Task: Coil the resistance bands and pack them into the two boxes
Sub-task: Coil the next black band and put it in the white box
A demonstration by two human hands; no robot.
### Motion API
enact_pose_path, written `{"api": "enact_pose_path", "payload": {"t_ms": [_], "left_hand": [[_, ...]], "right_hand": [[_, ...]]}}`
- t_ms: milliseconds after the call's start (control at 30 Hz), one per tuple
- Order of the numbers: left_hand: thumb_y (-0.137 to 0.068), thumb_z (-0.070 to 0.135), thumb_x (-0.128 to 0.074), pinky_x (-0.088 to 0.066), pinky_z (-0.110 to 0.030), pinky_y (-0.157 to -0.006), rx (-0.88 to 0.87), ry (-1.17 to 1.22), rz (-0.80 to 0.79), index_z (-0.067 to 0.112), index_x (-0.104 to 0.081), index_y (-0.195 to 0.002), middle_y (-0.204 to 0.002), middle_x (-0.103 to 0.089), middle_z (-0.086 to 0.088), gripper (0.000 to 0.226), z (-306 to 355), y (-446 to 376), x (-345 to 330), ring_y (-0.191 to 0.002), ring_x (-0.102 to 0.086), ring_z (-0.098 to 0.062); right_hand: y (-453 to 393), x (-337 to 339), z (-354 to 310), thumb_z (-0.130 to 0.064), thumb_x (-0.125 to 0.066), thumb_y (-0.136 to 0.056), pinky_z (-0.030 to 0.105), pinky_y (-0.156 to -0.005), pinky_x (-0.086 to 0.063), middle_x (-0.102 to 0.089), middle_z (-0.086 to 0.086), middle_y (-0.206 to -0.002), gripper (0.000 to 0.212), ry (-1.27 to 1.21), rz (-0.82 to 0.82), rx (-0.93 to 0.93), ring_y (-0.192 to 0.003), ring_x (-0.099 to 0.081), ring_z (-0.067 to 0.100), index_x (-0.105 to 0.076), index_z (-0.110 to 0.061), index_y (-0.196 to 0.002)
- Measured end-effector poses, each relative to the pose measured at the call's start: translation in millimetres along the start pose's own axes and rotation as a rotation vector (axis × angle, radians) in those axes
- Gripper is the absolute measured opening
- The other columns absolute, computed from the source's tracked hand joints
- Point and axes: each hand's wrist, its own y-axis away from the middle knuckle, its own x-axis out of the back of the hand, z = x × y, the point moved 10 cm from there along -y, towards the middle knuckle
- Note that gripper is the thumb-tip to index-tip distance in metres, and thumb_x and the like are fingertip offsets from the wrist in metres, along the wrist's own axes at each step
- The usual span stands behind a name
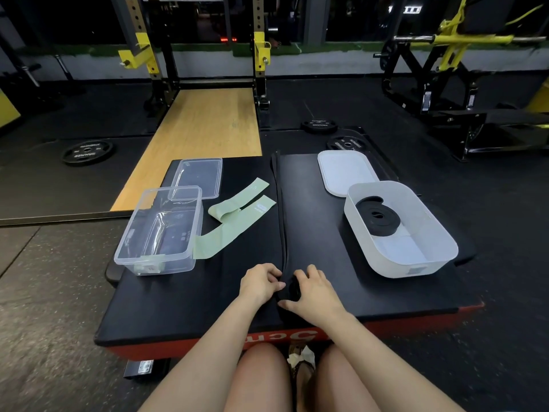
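A black padded platform (341,278) is seen under both hands. Beyond the right hand (316,292) a white box (439,233) holds a coiled black band (377,217); beyond the left hand (260,282) a clear box (157,233) and green bands (234,224) lie. A long black band (282,218) is pinched between both hands, its near end rolled into a small coil (292,288).

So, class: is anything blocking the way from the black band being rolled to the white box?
Nothing visible. Both hands, left and right, grip the black band; bare mat lies between it and the lidless white box.
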Motion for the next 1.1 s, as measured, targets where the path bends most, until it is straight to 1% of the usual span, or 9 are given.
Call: {"api": "enact_pose_path", "payload": {"t_ms": [67, 133, 200, 367, 433, 567, 733, 900, 1100], "left_hand": [[-0.082, 0.023, -0.071, -0.048, -0.027, -0.085, -0.017, 0.018, 0.004, 0.021, -0.062, -0.110, -0.089, -0.062, 0.009, 0.030, 0.1, 0.4, 0.3, -0.088, -0.059, -0.012], [-0.080, 0.019, -0.073, -0.049, -0.030, -0.087, -0.045, 0.056, -0.006, 0.020, -0.060, -0.116, -0.089, -0.057, 0.010, 0.039, 1.3, -0.3, -0.4, -0.084, -0.057, -0.013], [-0.079, 0.014, -0.073, -0.050, -0.031, -0.089, -0.064, 0.076, -0.026, 0.018, -0.058, -0.122, -0.095, -0.055, 0.008, 0.045, 2.7, -1.3, -0.8, -0.083, -0.057, -0.014], [-0.077, 0.012, -0.075, -0.049, -0.030, -0.090, -0.070, 0.084, -0.072, 0.018, -0.057, -0.125, -0.111, -0.058, 0.002, 0.052, 2.6, -4.0, -1.7, -0.086, -0.059, -0.015], [-0.078, 0.014, -0.074, -0.049, -0.028, -0.091, -0.077, 0.074, -0.074, 0.019, -0.058, -0.125, -0.115, -0.060, 0.001, 0.050, 2.0, -4.8, -1.2, -0.091, -0.061, -0.017], [-0.084, 0.018, -0.069, -0.045, -0.022, -0.091, -0.056, 0.081, -0.016, 0.020, -0.065, -0.116, -0.110, -0.066, 0.003, 0.032, -0.9, -7.0, 6.4, -0.103, -0.060, -0.013], [-0.082, 0.020, -0.071, -0.045, -0.024, -0.092, -0.041, -0.004, -0.021, 0.023, -0.066, -0.111, -0.105, -0.068, 0.007, 0.030, -0.9, -9.9, 7.4, -0.102, -0.061, -0.011], [-0.081, 0.019, -0.072, -0.047, -0.027, -0.093, -0.060, -0.027, -0.041, 0.021, -0.067, -0.108, -0.104, -0.068, 0.005, 0.027, 0.1, -11.7, 5.5, -0.099, -0.062, -0.013], [-0.083, 0.021, -0.070, -0.047, -0.026, -0.091, -0.032, -0.019, -0.007, 0.022, -0.066, -0.109, -0.104, -0.067, 0.006, 0.026, -4.3, -11.8, 5.1, -0.098, -0.061, -0.014]], "right_hand": [[-2.3, -0.2, -0.2, -0.056, -0.060, -0.082, 0.032, -0.104, -0.035, -0.038, 0.004, -0.130, 0.075, -0.006, -0.008, 0.042, -0.123, -0.036, 0.022, -0.036, -0.015, -0.140], [-5.3, 1.0, 0.1, -0.054, -0.062, -0.081, 0.032, -0.107, -0.032, -0.039, 0.003, -0.134, 0.080, -0.013, -0.026, 0.078, -0.127, -0.035, 0.022, -0.032, -0.015, -0.144], [-8.8, 3.3, -0.1, -0.053, -0.065, -0.079, 0.031, -0.108, -0.031, -0.040, 0.002, -0.136, 0.083, -0.021, -0.042, 0.106, -0.129, -0.035, 0.021, -0.031, -0.013, -0.144], [-16.4, 2.8, -1.6, -0.051, -0.069, -0.076, 0.032, -0.109, -0.031, -0.042, 0.000, -0.134, 0.081, 0.008, -0.117, 0.176, -0.127, -0.036, 0.019, -0.037, -0.017, -0.142], [-18.5, 0.6, -2.5, -0.049, -0.070, -0.076, 0.031, -0.110, -0.028, -0.039, -0.001, -0.138, 0.082, 0.026, -0.177, 0.216, -0.129, -0.034, 0.019, -0.035, -0.019, -0.144], [-20.6, -2.0, -8.1, -0.041, -0.076, -0.074, 0.031, -0.110, -0.028, -0.041, -0.003, -0.142, 0.082, 0.041, -0.289, 0.311, -0.129, -0.035, 0.018, -0.036, -0.022, -0.143], [-24.2, -0.5, -8.6, -0.028, -0.079, -0.073, 0.033, -0.112, -0.028, -0.043, -0.004, -0.142, 0.081, 0.014, -0.373, 0.339, -0.132, -0.034, 0.015, -0.037, -0.023, -0.141], [-30.3, -0.2, -5.5, -0.022, -0.081, -0.071, 0.031, -0.112, -0.029, -0.040, -0.004, -0.145, 0.087, 0.006, -0.388, 0.337, -0.135, -0.033, 0.015, -0.034, -0.024, -0.144], [-22.4, 9.7, 11.2, -0.038, -0.079, -0.071, 0.030, -0.103, -0.037, -0.042, -0.001, -0.129, 0.079, 0.018, -0.245, 0.194, -0.124, -0.039, 0.019, -0.040, -0.017, -0.137]]}}
